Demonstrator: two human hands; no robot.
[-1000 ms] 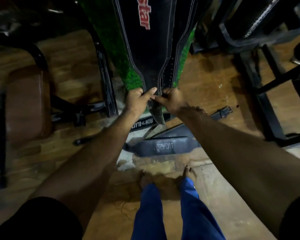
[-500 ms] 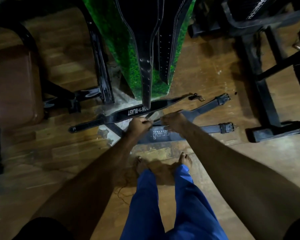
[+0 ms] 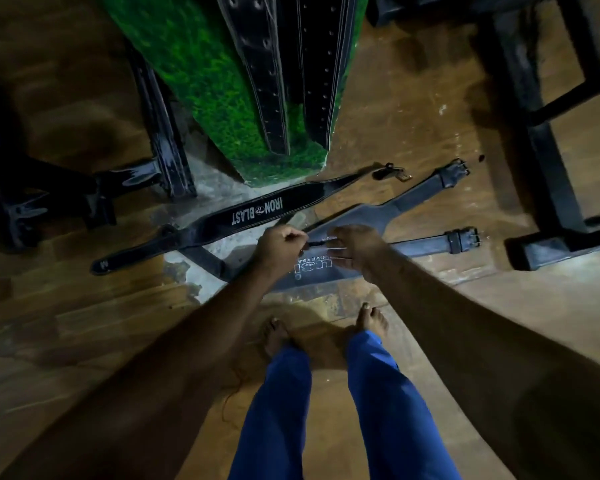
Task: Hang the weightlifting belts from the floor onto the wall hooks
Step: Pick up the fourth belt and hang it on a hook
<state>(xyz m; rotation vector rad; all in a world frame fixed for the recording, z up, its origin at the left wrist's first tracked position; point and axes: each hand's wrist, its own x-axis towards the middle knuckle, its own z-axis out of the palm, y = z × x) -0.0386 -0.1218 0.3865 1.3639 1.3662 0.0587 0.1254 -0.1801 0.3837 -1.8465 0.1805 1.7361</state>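
Both arms reach down over the wooden floor (image 3: 84, 323). The left hand (image 3: 279, 245) is a loose fist, fingers curled in, and a thin dark strip pokes out of it toward the right hand (image 3: 355, 245); whether those fingers truly pinch it, I cannot tell. The right hand's fingers curl downward, just over the grey belt (image 3: 426, 242), and its hold cannot be made out either.

Three belts lie on the floor. The Iron Blast belt (image 3: 257, 213) runs on a slant from near left to far right, its buckle end by the green wall panel (image 3: 201, 81). To its right a second dark belt (image 3: 406, 199) angles off to a far-right buckle. The grey belt lies nearest the bare feet (image 3: 274, 336), buckle out to the right.

On the panel, two black belts (image 3: 291, 64) hang down side by side, their tips just above the floor. Black machine frames (image 3: 548, 174) stand at right, and another at left.
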